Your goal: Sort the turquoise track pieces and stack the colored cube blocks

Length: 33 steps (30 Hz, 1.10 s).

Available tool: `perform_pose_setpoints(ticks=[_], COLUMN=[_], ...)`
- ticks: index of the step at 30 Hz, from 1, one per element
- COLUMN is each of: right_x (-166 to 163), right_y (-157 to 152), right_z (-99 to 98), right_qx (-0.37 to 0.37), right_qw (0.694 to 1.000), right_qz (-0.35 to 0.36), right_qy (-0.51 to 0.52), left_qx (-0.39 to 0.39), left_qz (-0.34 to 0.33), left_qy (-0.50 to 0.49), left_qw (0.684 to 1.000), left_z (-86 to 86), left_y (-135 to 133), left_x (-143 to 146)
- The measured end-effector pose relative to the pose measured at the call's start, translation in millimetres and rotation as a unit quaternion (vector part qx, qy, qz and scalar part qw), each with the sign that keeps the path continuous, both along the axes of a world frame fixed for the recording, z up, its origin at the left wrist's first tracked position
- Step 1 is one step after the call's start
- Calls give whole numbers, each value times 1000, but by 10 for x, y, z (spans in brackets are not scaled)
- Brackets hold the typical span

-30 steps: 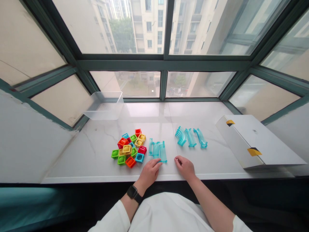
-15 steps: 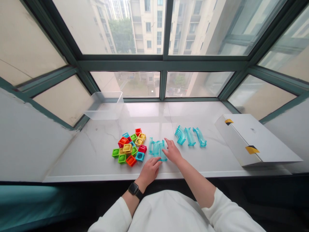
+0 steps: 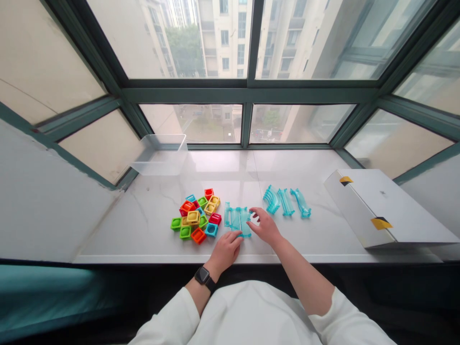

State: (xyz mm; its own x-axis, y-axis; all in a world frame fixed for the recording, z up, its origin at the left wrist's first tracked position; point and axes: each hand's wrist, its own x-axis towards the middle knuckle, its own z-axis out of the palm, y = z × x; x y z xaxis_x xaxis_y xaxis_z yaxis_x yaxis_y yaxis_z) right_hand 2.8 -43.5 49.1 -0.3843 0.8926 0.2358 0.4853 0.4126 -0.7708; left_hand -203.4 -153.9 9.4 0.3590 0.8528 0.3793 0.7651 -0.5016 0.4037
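Observation:
Several translucent blue track pieces (image 3: 235, 218) lie side by side on the white sill in front of me. My left hand (image 3: 227, 247) rests at their near end, its fingers stretched out and the fingertips touching the rightmost piece. My right hand (image 3: 265, 226) curls its thumb and index finger around the right edge of that track piece (image 3: 245, 221); the fingers partly hide the contact. To the right lie a curved blue track (image 3: 272, 199), a straight one (image 3: 286, 202) and a wavy one (image 3: 301, 203). Coloured blocks (image 3: 193, 217) form a pile left of my hands.
At the back left stands a clear plastic bin (image 3: 160, 165). A white box (image 3: 391, 206) with yellow-and-black tabs takes up the right side. Window frames (image 3: 247, 95) border the sill (image 3: 136, 239) at the back, and its front edge runs close to my body.
My right hand has shifted slightly right, and its fingers have curled more at the track piece's edge. My left hand stays by the near end. The whole view has moved a little.

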Motion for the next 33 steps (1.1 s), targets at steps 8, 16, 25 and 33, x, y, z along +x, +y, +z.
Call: perform_pose_setpoints(ticks=[8,16,25,33], right_x=[302,398,431,391], right_y=[-229,-427,-568,-578], right_z=[84,264,630,788], right_qx=[-27,-22,0,-73], right_qw=[993,986,984,965], right_qz=[-110,-122,-96,-83], right_qy=[43,112,149,237], left_qx=[1,40,57,-257], left_qz=[8,56,75,82], left_qy=[-5,-51,-128,-388], left_qw=[1000,996,987,881], left_z=[-33,72,791,1145], left_y=[-9,-59,85,165], left_x=[9,15,140,403])
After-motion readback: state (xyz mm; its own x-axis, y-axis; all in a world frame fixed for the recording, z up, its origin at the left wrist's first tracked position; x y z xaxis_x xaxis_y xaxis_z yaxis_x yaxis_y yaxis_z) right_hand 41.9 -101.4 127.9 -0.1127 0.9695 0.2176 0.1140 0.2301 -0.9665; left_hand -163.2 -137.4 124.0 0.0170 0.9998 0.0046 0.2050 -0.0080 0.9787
